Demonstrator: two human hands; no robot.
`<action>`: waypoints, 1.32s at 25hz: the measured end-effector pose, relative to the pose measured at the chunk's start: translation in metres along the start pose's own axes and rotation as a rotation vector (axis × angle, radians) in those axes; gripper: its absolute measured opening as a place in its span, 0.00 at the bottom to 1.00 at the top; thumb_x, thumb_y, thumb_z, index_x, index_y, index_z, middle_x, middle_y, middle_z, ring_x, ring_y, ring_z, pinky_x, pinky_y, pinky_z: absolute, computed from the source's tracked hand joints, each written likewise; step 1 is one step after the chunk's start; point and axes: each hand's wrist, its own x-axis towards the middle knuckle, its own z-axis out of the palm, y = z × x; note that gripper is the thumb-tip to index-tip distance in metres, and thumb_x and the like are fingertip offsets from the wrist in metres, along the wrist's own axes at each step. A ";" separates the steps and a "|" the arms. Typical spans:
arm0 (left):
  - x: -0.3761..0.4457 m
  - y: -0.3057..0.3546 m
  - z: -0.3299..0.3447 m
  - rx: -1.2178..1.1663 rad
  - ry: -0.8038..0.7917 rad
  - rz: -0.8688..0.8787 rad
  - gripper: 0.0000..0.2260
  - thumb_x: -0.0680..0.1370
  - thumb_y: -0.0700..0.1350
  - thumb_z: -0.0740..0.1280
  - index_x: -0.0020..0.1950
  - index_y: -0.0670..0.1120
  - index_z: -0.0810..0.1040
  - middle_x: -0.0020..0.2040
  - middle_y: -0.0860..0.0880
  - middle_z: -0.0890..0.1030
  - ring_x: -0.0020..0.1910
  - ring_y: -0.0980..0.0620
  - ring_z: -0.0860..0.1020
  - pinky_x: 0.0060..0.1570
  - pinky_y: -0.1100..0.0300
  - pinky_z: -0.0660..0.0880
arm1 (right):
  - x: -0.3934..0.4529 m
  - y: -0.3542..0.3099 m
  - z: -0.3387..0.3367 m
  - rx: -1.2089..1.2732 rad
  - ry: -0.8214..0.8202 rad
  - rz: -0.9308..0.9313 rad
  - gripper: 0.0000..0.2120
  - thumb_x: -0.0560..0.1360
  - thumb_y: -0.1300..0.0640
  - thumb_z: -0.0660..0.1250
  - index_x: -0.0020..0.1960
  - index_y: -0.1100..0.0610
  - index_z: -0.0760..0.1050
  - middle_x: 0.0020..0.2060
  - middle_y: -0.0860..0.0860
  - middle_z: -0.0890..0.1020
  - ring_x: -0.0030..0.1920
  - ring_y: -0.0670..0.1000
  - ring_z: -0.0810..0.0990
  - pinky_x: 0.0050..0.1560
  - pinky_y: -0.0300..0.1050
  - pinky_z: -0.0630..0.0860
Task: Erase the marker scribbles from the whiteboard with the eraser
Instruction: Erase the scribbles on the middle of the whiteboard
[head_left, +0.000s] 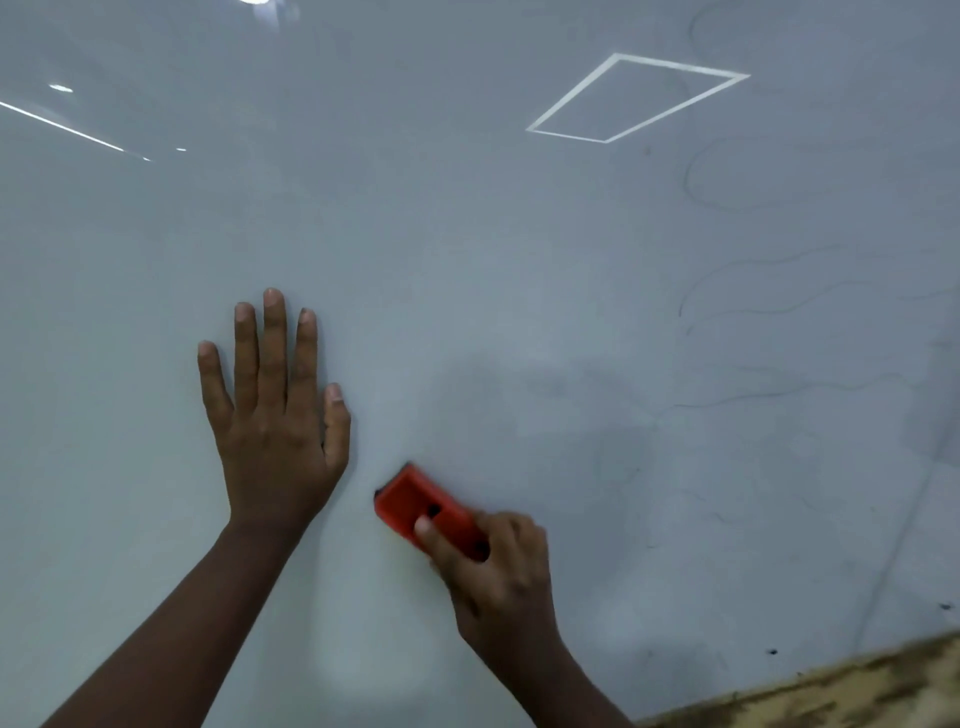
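A glossy whiteboard (467, 249) fills almost the whole view. Thin, faint wavy marker scribbles (779, 306) run down its right side, from the top corner to mid-height. My right hand (498, 571) grips a red eraser (415, 499) by its lower end and holds it against the board at lower centre; the eraser tilts up to the left. My left hand (275, 410) lies flat on the board with straight, spread fingers, just left of the eraser and apart from it. The board around the eraser looks wiped, with faint grey smears to its right.
The board's lower right edge meets a worn, mottled brown surface (841, 691). A few small black specks (773, 651) sit near that edge. Ceiling lights reflect in the board as a bright square outline (636, 98) and streaks at the upper left.
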 end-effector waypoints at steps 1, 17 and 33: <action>-0.002 -0.001 0.000 0.000 -0.005 0.006 0.29 0.87 0.46 0.56 0.86 0.41 0.54 0.86 0.37 0.55 0.86 0.38 0.51 0.83 0.36 0.47 | -0.015 0.000 0.002 -0.009 -0.040 -0.027 0.34 0.73 0.58 0.78 0.75 0.39 0.72 0.52 0.55 0.79 0.49 0.56 0.76 0.46 0.53 0.74; -0.066 -0.004 0.002 -0.006 -0.062 0.016 0.28 0.87 0.47 0.57 0.86 0.42 0.55 0.86 0.41 0.53 0.86 0.43 0.48 0.83 0.38 0.46 | -0.009 0.018 -0.012 0.160 0.306 0.837 0.31 0.74 0.49 0.76 0.74 0.59 0.75 0.47 0.49 0.75 0.46 0.54 0.76 0.48 0.52 0.79; -0.152 0.005 0.012 -0.007 -0.126 -0.014 0.30 0.87 0.49 0.57 0.87 0.43 0.52 0.87 0.46 0.44 0.87 0.44 0.45 0.83 0.38 0.42 | -0.009 0.033 -0.036 0.073 0.185 0.750 0.35 0.71 0.55 0.81 0.76 0.52 0.74 0.50 0.48 0.71 0.51 0.49 0.74 0.52 0.36 0.75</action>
